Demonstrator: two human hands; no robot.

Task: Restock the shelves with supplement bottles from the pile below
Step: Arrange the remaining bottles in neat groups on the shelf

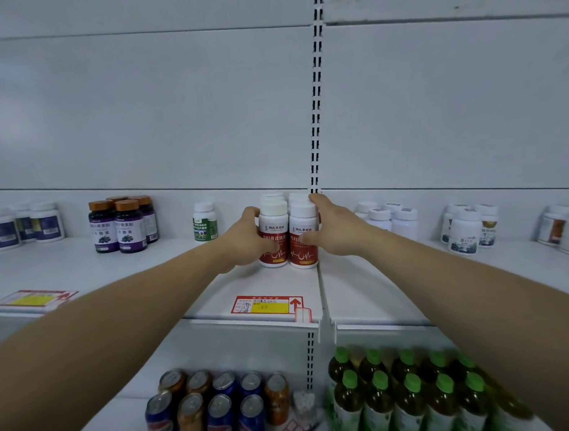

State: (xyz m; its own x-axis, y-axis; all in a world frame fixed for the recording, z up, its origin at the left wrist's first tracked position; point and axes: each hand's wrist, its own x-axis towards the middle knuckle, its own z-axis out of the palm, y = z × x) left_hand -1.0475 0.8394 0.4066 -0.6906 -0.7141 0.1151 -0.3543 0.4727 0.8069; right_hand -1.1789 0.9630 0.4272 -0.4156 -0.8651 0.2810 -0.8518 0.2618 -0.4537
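Two white-capped bottles with red labels stand side by side on the white shelf (272, 280), in front of more of the same kind. My left hand (245, 237) grips the left red-label bottle (274, 238) from its left side, thumb across the label. My right hand (333, 228) grips the right red-label bottle (304, 243) from its right side, fingers over the cap edge and thumb on the label. Both bottles stand upright on the shelf, touching each other.
On the same shelf stand a green-label bottle (205, 222), dark purple-label bottles (122, 225), blue-label bottles (25, 224) at left, and white bottles (391, 216) (467, 228) at right. A red price tag (268, 306) sits at the shelf edge. Cans (215, 404) and green-capped drink bottles (408, 394) fill the shelf below.
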